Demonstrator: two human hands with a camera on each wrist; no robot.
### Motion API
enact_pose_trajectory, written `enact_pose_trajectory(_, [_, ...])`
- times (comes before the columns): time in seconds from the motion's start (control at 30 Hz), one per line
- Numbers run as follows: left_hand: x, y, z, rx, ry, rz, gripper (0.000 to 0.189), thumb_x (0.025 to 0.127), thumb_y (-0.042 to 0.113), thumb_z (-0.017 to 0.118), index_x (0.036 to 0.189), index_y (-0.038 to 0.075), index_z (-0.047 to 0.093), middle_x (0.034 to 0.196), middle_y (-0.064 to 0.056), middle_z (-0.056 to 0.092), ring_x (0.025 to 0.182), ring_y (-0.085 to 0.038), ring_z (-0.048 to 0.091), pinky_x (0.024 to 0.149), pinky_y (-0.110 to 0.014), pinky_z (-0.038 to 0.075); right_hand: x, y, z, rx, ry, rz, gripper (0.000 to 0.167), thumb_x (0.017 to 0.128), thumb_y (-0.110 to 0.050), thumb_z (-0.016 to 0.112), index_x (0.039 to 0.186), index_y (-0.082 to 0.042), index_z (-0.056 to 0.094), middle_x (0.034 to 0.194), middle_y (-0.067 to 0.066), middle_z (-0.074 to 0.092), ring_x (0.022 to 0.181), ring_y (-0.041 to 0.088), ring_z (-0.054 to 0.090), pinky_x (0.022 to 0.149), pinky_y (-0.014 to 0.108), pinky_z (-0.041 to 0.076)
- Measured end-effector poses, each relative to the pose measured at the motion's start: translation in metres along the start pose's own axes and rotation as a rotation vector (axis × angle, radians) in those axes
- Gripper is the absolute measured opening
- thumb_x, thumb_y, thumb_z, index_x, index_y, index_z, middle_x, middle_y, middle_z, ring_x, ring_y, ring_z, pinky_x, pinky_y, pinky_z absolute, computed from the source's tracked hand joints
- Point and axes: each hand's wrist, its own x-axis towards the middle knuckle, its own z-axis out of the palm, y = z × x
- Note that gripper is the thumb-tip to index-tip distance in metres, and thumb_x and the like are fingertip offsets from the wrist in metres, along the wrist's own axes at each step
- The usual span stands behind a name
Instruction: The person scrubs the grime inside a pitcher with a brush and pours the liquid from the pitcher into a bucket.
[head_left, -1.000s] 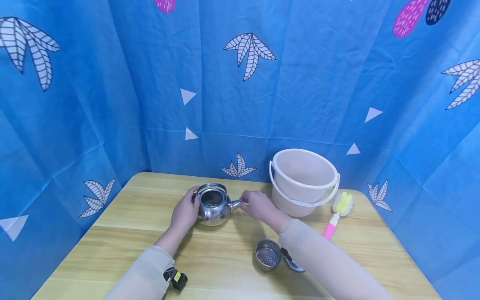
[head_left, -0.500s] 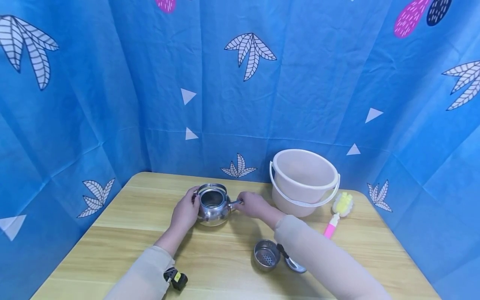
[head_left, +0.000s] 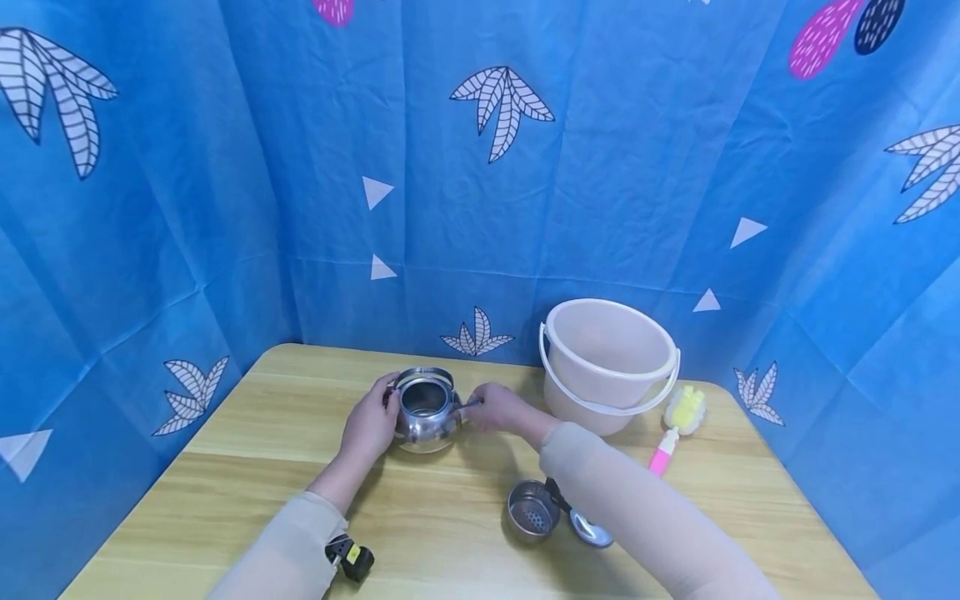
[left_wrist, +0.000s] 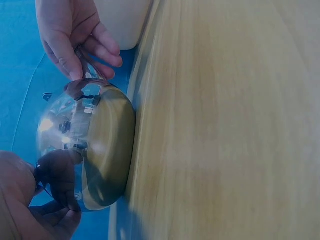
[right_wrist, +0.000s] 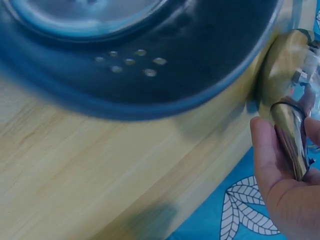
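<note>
A shiny stainless steel teapot [head_left: 429, 432], its lid off, sits on the wooden table with its spout to the right. My left hand [head_left: 372, 419] grips the pot's left side, thumb near the open rim. On the other side my right hand [head_left: 501, 407] holds the spout [right_wrist: 291, 135] between thumb and fingers, hiding its tip in the head view. Both hands show at opposite ends of the pot's mirror-like body [left_wrist: 95, 145] in the left wrist view.
A metal strainer basket [head_left: 533, 510] and a round metal lid [head_left: 591, 530] lie near my right forearm. Behind it stand a white bucket [head_left: 611, 375] and a pink-handled brush [head_left: 686, 408] with a yellow sponge head. A blue curtain [head_left: 480, 208] encloses the table [head_left: 420, 533].
My right hand has slid left along the spout, closer to the pot's body, and its forearm has shifted left. My left hand and the teapot have stayed in place.
</note>
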Motion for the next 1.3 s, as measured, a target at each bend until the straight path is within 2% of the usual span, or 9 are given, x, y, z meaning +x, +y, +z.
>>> enact_pose_trajectory(0.17, [0.001, 0.000, -0.001, -0.002, 0.004, 0.013, 0.044, 0.107, 0.024, 0.046, 0.148, 0.009, 0.046, 0.136, -0.023, 0.059, 0.124, -0.044, 0.055, 0.102, -0.059, 0.045, 0.003, 0.000, -0.001, 0.048, -0.008, 0.003, 0.016, 0.094, -0.015, 0.069, 0.098, 0.000, 0.067, 0.083, 0.011, 0.066, 0.070, 0.021, 0.064, 0.075, 0.042, 0.061])
enact_pose_trajectory(0.3, [0.002, 0.001, -0.001, -0.009, 0.002, 0.016, 0.044, 0.107, 0.023, 0.046, 0.148, 0.009, 0.046, 0.136, -0.023, 0.059, 0.124, -0.043, 0.055, 0.103, -0.058, 0.045, 0.005, 0.002, 0.000, 0.118, -0.014, 0.012, 0.016, 0.093, -0.012, 0.070, 0.100, 0.002, 0.066, 0.088, 0.015, 0.067, 0.077, 0.027, 0.068, 0.077, 0.041, 0.061])
enact_pose_trajectory(0.47, [0.001, 0.001, 0.000, -0.018, -0.011, 0.009, 0.044, 0.107, 0.023, 0.045, 0.149, 0.009, 0.045, 0.137, -0.023, 0.058, 0.126, -0.043, 0.054, 0.105, -0.058, 0.043, 0.008, 0.006, 0.001, 0.277, -0.035, 0.047, 0.015, 0.091, -0.005, 0.069, 0.102, 0.007, 0.066, 0.096, 0.023, 0.069, 0.091, 0.038, 0.070, 0.082, 0.042, 0.061])
enact_pose_trajectory(0.63, [0.001, 0.002, 0.000, -0.032, -0.019, 0.003, 0.044, 0.107, 0.024, 0.044, 0.149, 0.009, 0.044, 0.139, -0.024, 0.056, 0.128, -0.044, 0.053, 0.106, -0.058, 0.042, 0.010, 0.009, 0.000, 0.433, -0.079, 0.104, 0.016, 0.090, 0.000, 0.068, 0.103, 0.008, 0.066, 0.103, 0.025, 0.070, 0.101, 0.040, 0.069, 0.089, 0.043, 0.058])
enact_pose_trajectory(0.87, [-0.001, 0.003, -0.003, -0.067, -0.027, -0.013, 0.045, 0.107, 0.024, 0.045, 0.150, 0.010, 0.044, 0.140, -0.024, 0.056, 0.129, -0.044, 0.051, 0.108, -0.059, 0.040, 0.012, 0.012, 0.000, 0.604, -0.139, 0.165, 0.020, 0.092, 0.003, 0.065, 0.110, 0.011, 0.064, 0.105, 0.026, 0.070, 0.109, 0.044, 0.065, 0.097, 0.047, 0.053])
enact_pose_trajectory(1.1, [-0.003, 0.004, -0.004, -0.087, -0.039, -0.039, 0.045, 0.107, 0.023, 0.046, 0.150, 0.010, 0.044, 0.141, -0.024, 0.055, 0.131, -0.044, 0.049, 0.110, -0.060, 0.037, 0.013, 0.012, 0.004, 0.748, -0.123, 0.227, 0.022, 0.089, 0.008, 0.065, 0.110, 0.011, 0.063, 0.105, 0.023, 0.068, 0.109, 0.040, 0.065, 0.102, 0.046, 0.050])
enact_pose_trajectory(1.3, [-0.005, 0.007, -0.006, -0.091, -0.040, -0.043, 0.046, 0.106, 0.023, 0.047, 0.150, 0.009, 0.044, 0.139, -0.024, 0.056, 0.130, -0.044, 0.050, 0.109, -0.060, 0.037, 0.013, 0.012, 0.006, 0.823, -0.104, 0.269, 0.021, 0.090, 0.007, 0.063, 0.111, 0.012, 0.063, 0.100, 0.020, 0.066, 0.100, 0.032, 0.066, 0.105, 0.044, 0.049])
